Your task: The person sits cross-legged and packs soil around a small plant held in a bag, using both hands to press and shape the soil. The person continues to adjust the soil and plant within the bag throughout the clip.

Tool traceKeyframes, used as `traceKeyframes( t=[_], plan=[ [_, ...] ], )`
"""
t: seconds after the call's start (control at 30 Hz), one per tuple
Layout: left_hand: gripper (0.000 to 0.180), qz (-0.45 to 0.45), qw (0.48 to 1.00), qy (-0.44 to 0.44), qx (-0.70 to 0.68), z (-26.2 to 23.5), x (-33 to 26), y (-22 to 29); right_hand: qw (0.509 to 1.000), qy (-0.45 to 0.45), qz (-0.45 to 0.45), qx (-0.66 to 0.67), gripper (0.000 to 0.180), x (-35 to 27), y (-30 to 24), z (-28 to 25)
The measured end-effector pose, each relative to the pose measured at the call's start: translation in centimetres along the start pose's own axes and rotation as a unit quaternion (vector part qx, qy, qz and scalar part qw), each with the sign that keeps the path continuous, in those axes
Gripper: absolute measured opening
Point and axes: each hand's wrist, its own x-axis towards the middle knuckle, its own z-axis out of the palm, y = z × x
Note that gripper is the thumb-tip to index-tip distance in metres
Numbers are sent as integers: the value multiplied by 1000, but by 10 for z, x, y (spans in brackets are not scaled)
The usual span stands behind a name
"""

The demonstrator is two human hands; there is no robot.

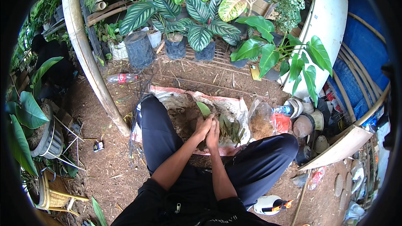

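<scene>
My left hand [203, 127] and my right hand [213, 133] are pressed together between my knees, fingers closed. A broad green leaf [204, 108] sticks up from between them; its lower end is hidden by the fingers, and I cannot tell how each hand shares the hold. Both hands are above a spread-out sack [238, 108], white with reddish edges. Dark soil [178, 121] lies on the sack left of my hands. Just to their right is a heap of green and brownish leaves [229, 130].
Potted striped-leaf plants [205, 50] stand in a row beyond the sack. A clear plastic bag of brown fibre [260, 125] and stacked pots [303, 125] sit to the right. A bamboo pole [81, 46] rises at left, near a plastic bottle [122, 78]. A spray bottle [270, 205] is by my right leg.
</scene>
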Motion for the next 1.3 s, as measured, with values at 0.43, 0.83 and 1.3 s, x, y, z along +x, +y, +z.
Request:
traceKeyframes(
  t=[0.43,0.83,1.3],
  plan=[
    [45,1,999,10,41,-2,9,-10,1000,4,7,-1,47,1,6,0],
    [46,14,998,-11,66,-2,11,-14,999,14,26,-13,47,-1,2,-1],
    [33,33,997,-8,69,0,14,-20,998,12,45,29,50,-2,2,0]
  ],
)
